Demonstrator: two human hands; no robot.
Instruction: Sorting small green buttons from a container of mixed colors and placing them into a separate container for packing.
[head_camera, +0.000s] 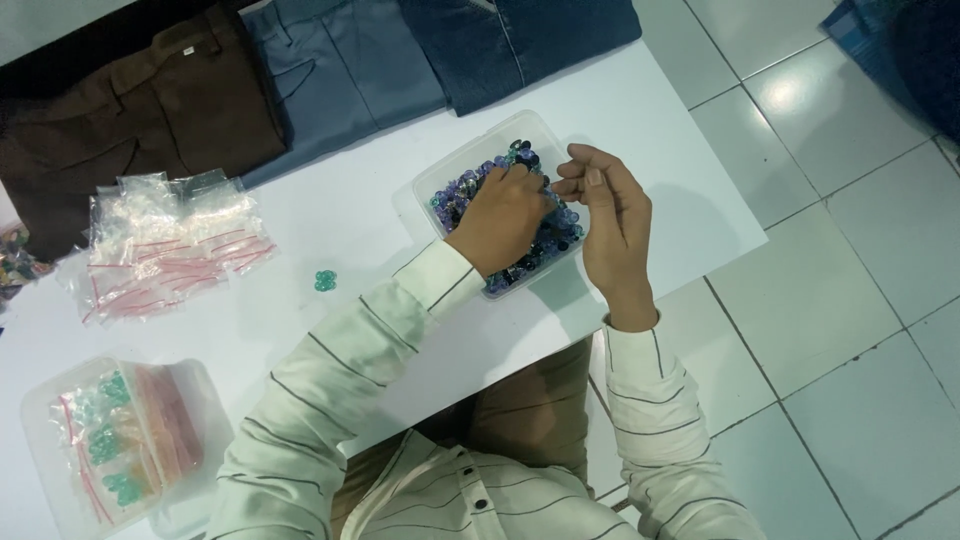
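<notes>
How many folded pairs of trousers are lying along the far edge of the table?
3: brown trousers at the left, grey-blue trousers in the middle, dark blue trousers at the right. More may lie beyond the frame.

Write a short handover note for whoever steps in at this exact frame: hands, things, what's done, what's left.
Left hand: fingers down in the clear tub of blue, purple and green buttons, picking.
Right hand: raised over the tub's right edge, fingers pinched; what they hold is too small to tell.
Done: a small green cluster lies on the white table; filled bags sit in the second tub.
Left: a pile of empty zip bags and most of the buttons.
</notes>
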